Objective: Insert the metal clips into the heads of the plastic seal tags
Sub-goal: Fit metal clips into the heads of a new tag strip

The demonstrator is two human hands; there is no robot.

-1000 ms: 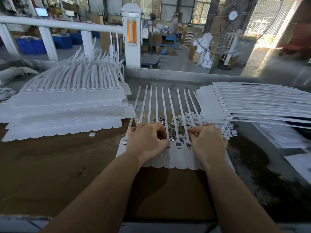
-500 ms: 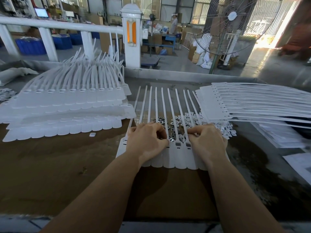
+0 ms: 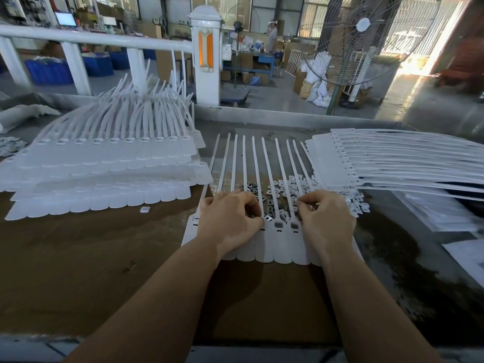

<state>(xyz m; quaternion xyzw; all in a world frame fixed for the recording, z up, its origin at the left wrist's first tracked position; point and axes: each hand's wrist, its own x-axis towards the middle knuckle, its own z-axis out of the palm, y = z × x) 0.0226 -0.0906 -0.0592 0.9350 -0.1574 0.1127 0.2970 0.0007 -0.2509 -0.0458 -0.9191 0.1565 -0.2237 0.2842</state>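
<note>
A joined strip of white plastic seal tags (image 3: 277, 247) lies flat in front of me, tails pointing away. Two tag heads between my hands show grey metal clips (image 3: 278, 225) seated in them. My left hand (image 3: 230, 221) rests on the left part of the strip with fingers curled, its fingertips at a tag head where a small clip (image 3: 267, 218) shows. My right hand (image 3: 327, 218) lies on the right part with fingers curled down over the heads; what its fingertips hold is hidden. A heap of loose metal clips (image 3: 275, 191) lies under the tails just beyond my hands.
A tall stack of tag strips (image 3: 104, 163) fills the left of the table, with one loose white piece (image 3: 144, 209) before it. Another stack of strips (image 3: 392, 158) lies at the right, sheets (image 3: 466, 252) beyond it. A white railing and a standing fan stand behind the table.
My right hand has shifted slightly to the right along the strip, uncovering another tag head with a clip in it. My left hand has barely moved.
</note>
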